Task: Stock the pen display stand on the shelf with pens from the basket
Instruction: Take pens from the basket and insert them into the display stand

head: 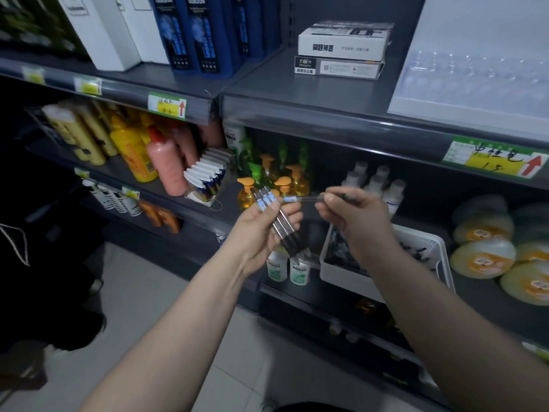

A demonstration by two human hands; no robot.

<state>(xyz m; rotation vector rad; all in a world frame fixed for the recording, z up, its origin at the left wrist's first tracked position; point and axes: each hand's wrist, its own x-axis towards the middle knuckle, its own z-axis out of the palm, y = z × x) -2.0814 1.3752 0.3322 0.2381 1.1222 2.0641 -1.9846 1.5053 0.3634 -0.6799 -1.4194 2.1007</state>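
My left hand (pixel 261 230) grips a bundle of several pens (pixel 277 221), their blue-labelled ends pointing up and their dark grips pointing down. My right hand (pixel 353 215) pinches a single pen (pixel 303 199) held level, its tip aimed left toward the bundle. Both hands hover in front of the middle shelf. The white plastic basket (pixel 427 245) with dark pens in it sits on the shelf below my right hand. At the upper right stands a clear plastic display stand (pixel 475 69) on the top shelf, above a green and yellow price tag (pixel 496 162).
Two flat boxes (pixel 341 52) are stacked on the top shelf left of the stand. Orange pump bottles (pixel 282 185), white bottles (pixel 377 182) and round tubs (pixel 487 257) crowd the shelves around the basket. Yellow and pink bottles fill the left shelving.
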